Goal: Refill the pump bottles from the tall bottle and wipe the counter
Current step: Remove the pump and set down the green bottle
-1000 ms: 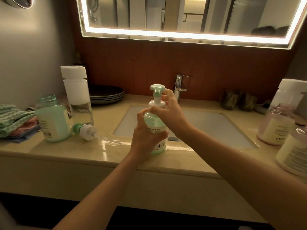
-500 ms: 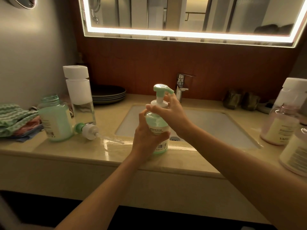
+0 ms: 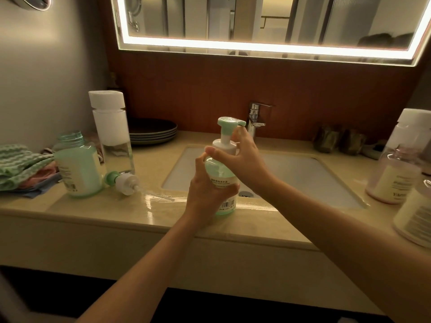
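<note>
A green pump bottle (image 3: 221, 173) stands upright on the counter's front edge (image 3: 256, 220), before the sink. My left hand (image 3: 207, 194) is wrapped around its body. My right hand (image 3: 242, 157) grips the white collar of its pump head (image 3: 227, 130), whose nozzle points right. A second green bottle (image 3: 78, 166) stands open at the left with no pump. Its pump head (image 3: 123, 180) lies on its side beside it, tube pointing right. The tall clear bottle with a white cap (image 3: 112, 131) stands behind them.
Folded cloths (image 3: 21, 169) lie at the far left. Dark plates (image 3: 154, 131) are stacked behind the tall bottle. The faucet (image 3: 255, 118) rises behind the sink (image 3: 303, 173). Pink bottles (image 3: 396, 169) stand at the right, and two dark cups (image 3: 338, 141) sit near the wall.
My right hand has turned the pump head, so its nozzle has swung from facing me toward the right. The bottle stays in place in my left hand.
</note>
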### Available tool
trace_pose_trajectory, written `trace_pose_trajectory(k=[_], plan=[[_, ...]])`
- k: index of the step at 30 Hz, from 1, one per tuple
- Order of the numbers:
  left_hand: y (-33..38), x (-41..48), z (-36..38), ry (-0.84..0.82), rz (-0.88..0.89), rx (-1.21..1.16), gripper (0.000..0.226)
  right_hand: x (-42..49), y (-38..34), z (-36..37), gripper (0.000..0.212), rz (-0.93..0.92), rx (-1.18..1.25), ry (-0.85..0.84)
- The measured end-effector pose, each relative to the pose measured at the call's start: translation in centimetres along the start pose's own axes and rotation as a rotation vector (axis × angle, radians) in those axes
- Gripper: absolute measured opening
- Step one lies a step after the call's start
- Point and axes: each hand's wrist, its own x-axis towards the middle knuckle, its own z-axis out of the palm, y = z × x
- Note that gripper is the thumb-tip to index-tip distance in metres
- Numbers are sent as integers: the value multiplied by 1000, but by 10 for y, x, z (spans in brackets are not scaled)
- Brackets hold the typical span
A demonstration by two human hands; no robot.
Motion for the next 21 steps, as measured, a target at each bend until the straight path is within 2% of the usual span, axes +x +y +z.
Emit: trace_pose_trajectory(k=[3, 7, 11, 15, 18, 21], plan=[[0, 0, 0, -4, 6, -2, 84, 0, 0, -1, 64, -37, -105, 91], [0, 0, 0, -2, 5, 5, 84, -3, -2, -1, 47, -6, 17, 19], [-1, 0, 0, -2, 10, 8, 82, -2, -4, 0, 52, -2, 44, -56], [-1, 1, 1, 3, 10, 35, 84, 2, -2, -1, 67, -2, -100, 34], [-1, 1, 1, -1, 15, 34, 83, 2, -1, -2, 55, 2, -105, 50], [-2, 0, 0, 1, 20, 34, 81, 2, -3, -1, 51, 24, -21, -10]])
